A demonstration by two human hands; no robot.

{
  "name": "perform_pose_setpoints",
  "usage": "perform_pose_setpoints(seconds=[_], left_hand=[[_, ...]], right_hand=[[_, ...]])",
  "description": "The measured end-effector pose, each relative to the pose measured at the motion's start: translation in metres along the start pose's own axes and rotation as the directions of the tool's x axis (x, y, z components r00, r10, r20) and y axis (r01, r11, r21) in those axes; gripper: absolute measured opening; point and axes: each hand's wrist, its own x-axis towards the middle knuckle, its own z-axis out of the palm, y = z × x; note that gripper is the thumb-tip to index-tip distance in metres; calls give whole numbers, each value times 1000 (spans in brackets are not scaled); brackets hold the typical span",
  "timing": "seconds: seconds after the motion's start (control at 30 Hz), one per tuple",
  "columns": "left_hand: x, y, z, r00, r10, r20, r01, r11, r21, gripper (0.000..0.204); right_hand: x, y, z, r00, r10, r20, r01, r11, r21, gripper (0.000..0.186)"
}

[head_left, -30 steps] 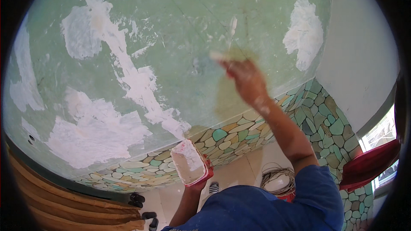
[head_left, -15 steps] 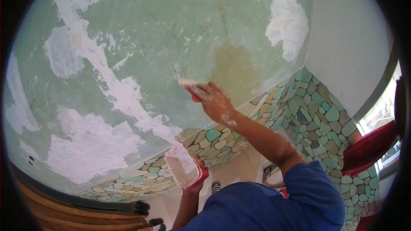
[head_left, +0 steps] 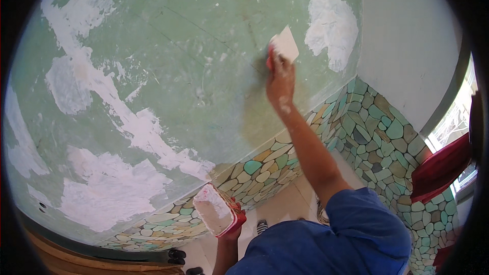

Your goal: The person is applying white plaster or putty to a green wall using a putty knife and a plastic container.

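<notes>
My right hand [head_left: 280,84] is closed around the red handle of a putty knife [head_left: 287,46], raised in front of the green wall [head_left: 204,86]. Its broad pale blade points up, below and left of a white filler patch [head_left: 331,25]. Whether the blade touches the wall, I cannot tell. White smears mark the hand and wrist. Low in the middle, my left hand [head_left: 236,224] grips a red-and-white rectangular tub [head_left: 216,210] by its right side. White filler coats the inside of the tub, which is tilted toward me; some of my left fingers are hidden behind it.
White filler also covers a long streak [head_left: 145,130] and a large lower-left patch [head_left: 109,188]. Pebble-patterned cladding [head_left: 265,168] runs along the wall's base and into the right corner. A dark red cloth [head_left: 440,168] hangs by the window at right. Brown wooden boards [head_left: 102,262] lie lower left.
My right hand has moved up and to the right with the putty knife, turning its blade upward. The left hand still holds the tub in nearly the same place. My view has shifted slightly.
</notes>
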Motion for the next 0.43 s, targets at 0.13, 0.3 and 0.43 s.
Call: perform_pose_setpoints(seconds=[0.13, 0.3, 0.43], left_hand=[[5, 2, 3, 1000, -1, -25, 1, 1000, 14, 65], [12, 0, 8, 1000, 1, 2, -2, 1000, 26, 64], [21, -6, 3, 997, -53, 65, 49, 997, 59, 65]], right_hand=[[-40, -51, -18, 992, 28, 120, -45, 989, 144, 46], [-48, -58, -49, 902, -99, 419, -92, 907, 410, 35], [-2, 47, -35, 856, -141, 497, -512, -104, 853, 37]])
